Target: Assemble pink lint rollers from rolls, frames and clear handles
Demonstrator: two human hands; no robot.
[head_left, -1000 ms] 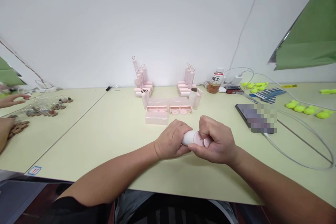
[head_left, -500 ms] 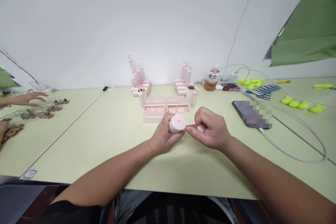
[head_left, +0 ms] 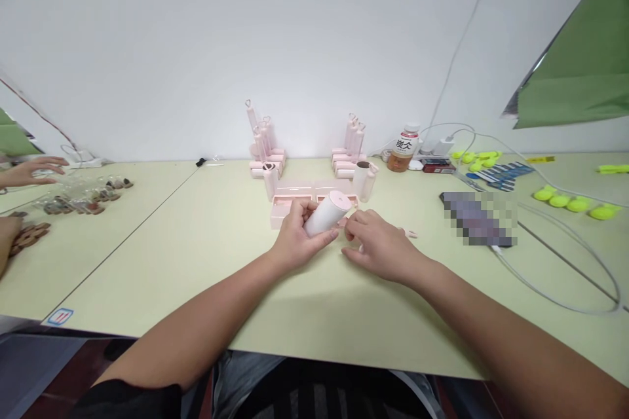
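My left hand [head_left: 299,239] is wrapped round a white cylinder [head_left: 323,216] with a pink end cap, which leans up to the right. Just right of it is my right hand [head_left: 381,245], fingers curled round a slim pink piece. A small pink loop end [head_left: 410,234] of that piece pokes out beyond the knuckles; most of it is hidden. Behind the hands sit a pink tray in a clear case [head_left: 280,215] and a second pink tray, partly covered by the cylinder. Clear-and-pink tubes with loops [head_left: 270,183] and an open white cylinder [head_left: 361,177] stand around them.
Pink rollers [head_left: 344,163] and upright looped tubes are grouped near the wall. Right of them are a bottle [head_left: 403,149], a cabled phone [head_left: 474,219], blue strips [head_left: 501,175] and yellow-green pieces [head_left: 560,201]. A co-worker's hands [head_left: 34,171] are at left, by small wrapped items [head_left: 88,198].
The white cylinder has tipped so its side shows. My right hand has turned palm-down, and the pink loop now shows at its right. The view has shifted slightly.
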